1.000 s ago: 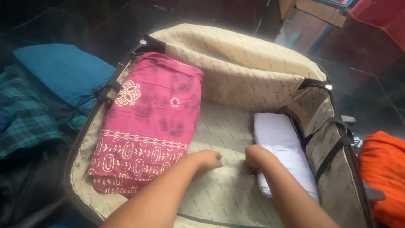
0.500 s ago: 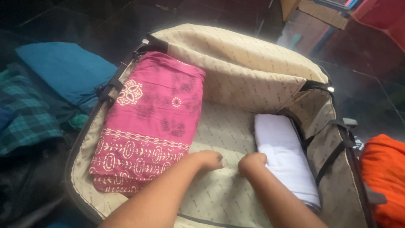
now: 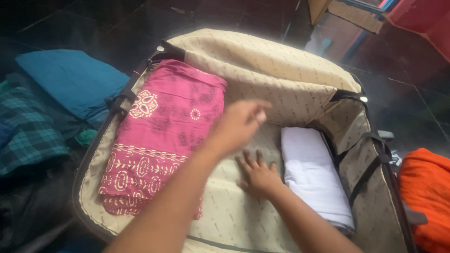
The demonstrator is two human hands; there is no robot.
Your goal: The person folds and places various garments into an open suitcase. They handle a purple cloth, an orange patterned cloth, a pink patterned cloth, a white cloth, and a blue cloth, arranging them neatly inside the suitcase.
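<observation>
Head view: right hand (image 3: 258, 175) lay flat, empty, beside white folded cloth (image 3: 315, 175) (soft, light; best gripped at edge); left hand (image 3: 239, 124) hovered loosely open.

Left hand (image 3: 239, 125) lifted, loosely curled; right hand (image 3: 258, 175) flat, fingers spread.

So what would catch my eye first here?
Probably the bright pink patterned cloth, folded along the left side of the open beige suitcase. A white folded cloth lies on the right, with the right hand flat on the lining beside it and the left hand raised above.
</observation>
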